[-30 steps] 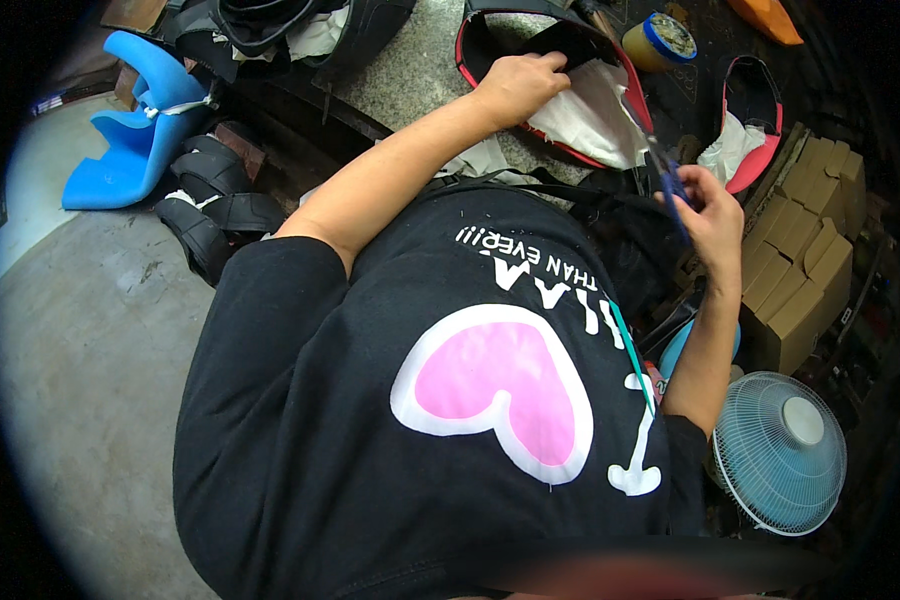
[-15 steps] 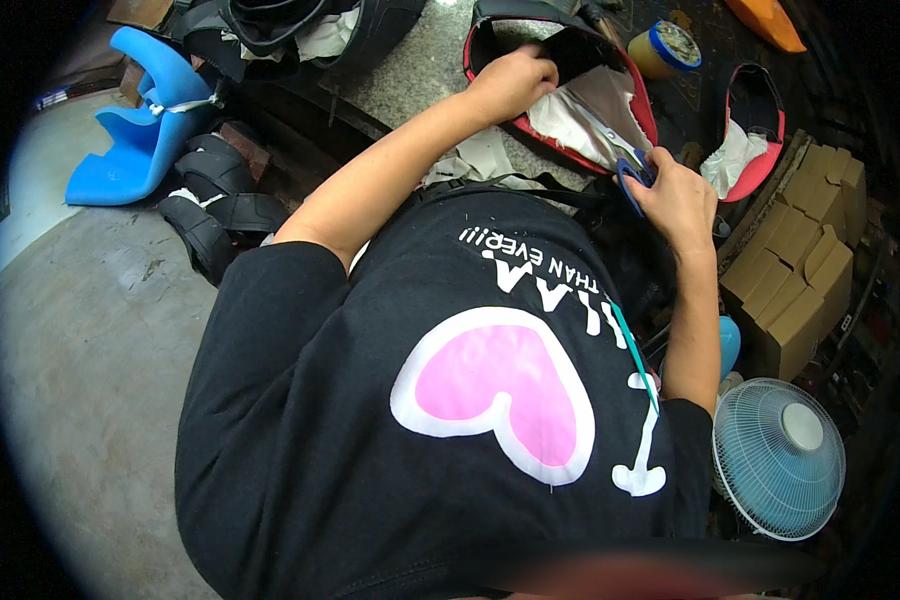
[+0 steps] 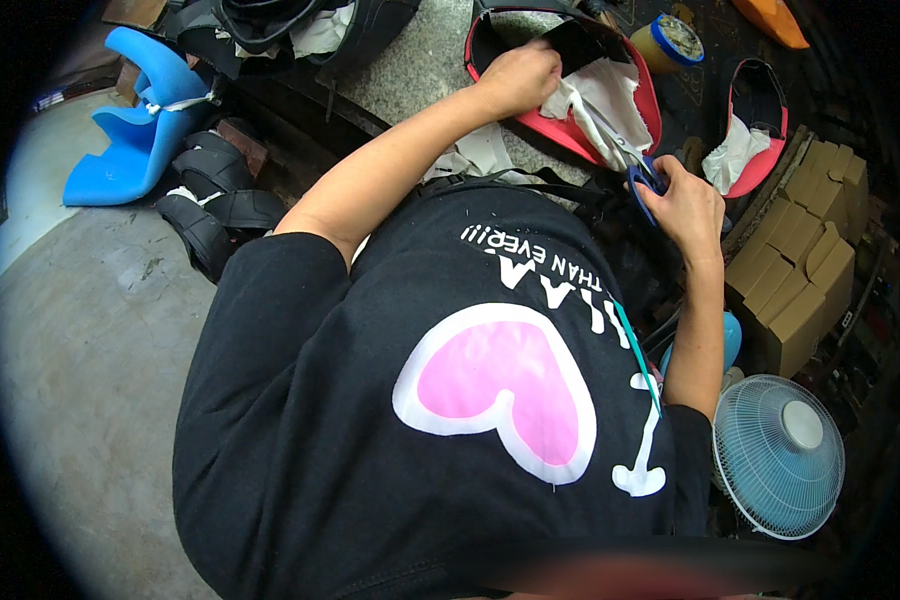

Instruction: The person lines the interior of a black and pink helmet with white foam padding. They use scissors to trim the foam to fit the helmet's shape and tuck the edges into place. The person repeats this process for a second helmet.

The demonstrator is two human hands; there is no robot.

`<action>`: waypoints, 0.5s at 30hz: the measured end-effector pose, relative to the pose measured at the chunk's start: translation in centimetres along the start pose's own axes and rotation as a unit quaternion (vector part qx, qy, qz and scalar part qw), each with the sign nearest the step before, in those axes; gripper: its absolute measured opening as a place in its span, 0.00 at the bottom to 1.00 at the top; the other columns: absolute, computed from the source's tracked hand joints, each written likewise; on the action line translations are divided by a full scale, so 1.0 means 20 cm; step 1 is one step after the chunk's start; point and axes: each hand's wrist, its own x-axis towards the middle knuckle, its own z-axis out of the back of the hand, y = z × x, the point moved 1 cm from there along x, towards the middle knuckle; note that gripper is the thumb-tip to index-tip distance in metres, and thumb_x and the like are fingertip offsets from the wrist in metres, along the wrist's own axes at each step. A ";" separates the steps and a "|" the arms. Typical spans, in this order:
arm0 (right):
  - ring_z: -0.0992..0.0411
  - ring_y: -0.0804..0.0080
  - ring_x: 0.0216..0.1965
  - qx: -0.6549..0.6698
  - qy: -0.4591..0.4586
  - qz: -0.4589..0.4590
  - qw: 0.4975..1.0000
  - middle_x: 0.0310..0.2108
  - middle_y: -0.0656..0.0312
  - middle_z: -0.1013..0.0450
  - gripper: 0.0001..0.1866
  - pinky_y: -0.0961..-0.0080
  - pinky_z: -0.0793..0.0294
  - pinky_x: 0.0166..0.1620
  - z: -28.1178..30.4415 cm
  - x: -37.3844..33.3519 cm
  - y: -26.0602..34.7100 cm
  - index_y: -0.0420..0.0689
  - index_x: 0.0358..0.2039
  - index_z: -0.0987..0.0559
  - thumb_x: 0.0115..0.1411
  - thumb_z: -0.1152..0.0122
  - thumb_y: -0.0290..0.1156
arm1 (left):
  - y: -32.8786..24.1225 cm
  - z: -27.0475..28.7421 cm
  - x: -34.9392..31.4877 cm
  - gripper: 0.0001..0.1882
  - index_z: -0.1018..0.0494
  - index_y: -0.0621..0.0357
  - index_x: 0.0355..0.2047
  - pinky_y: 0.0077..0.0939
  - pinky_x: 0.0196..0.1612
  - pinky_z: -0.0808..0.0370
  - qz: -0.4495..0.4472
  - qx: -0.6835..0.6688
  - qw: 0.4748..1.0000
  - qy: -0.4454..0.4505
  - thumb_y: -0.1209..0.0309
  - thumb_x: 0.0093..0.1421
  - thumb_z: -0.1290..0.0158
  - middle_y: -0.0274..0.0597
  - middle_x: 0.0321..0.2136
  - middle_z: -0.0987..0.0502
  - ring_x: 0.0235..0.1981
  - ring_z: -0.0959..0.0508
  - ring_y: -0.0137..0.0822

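A red-and-black shoe upper [image 3: 642, 105] with a loose white lining [image 3: 605, 88] lies at the top of the head view, on a speckled grey worktop [image 3: 410, 70]. My left hand [image 3: 520, 80] reaches over its near side, fingers closed on the lining's edge. At the upper's right end, my right hand [image 3: 688, 205] holds scissors [image 3: 646, 180] by their dark blue handles. The blades point up and left along the lining, slightly parted. A smaller red-and-black upper [image 3: 755, 165], also lined in white, sits further right.
A yellowish jar [image 3: 665, 45] stands behind the upper. Black straps [image 3: 260, 25] and a blue moulded form [image 3: 140, 120] are at left, black sandals [image 3: 225, 205] beneath. Cardboard boxes [image 3: 800, 240] and a caged fan [image 3: 778, 455] are close to my right arm.
My right hand and the scissors have shifted slightly right and down, away from the upper. The lining by my left hand is now drawn up into a fold.
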 end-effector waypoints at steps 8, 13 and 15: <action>0.20 0.57 0.34 0.029 -0.009 0.038 0.999 0.29 0.56 0.20 0.23 0.63 0.24 0.37 -0.03 0.02 0.03 0.51 0.41 0.20 0.51 0.33 0.52 | 0.08 -0.02 -0.01 0.16 0.22 0.62 0.39 0.43 0.44 0.25 0.087 -0.110 0.990 0.012 0.63 0.58 0.48 0.60 0.35 0.21 0.39 0.21 0.57; 0.21 0.56 0.33 0.030 -0.018 0.068 0.997 0.29 0.57 0.20 0.22 0.62 0.25 0.36 -0.02 0.02 0.05 0.51 0.41 0.21 0.51 0.33 0.51 | 0.11 0.00 0.02 0.16 0.22 0.63 0.38 0.43 0.42 0.25 0.090 -0.135 0.986 0.029 0.62 0.59 0.48 0.60 0.34 0.21 0.38 0.21 0.57; 0.21 0.56 0.34 0.054 -0.023 0.037 0.998 0.29 0.56 0.20 0.22 0.62 0.24 0.36 0.01 0.03 0.04 0.51 0.41 0.21 0.51 0.33 0.51 | 0.11 0.00 0.03 0.16 0.22 0.63 0.38 0.43 0.41 0.25 0.104 -0.139 0.984 0.040 0.62 0.59 0.48 0.60 0.33 0.21 0.37 0.21 0.57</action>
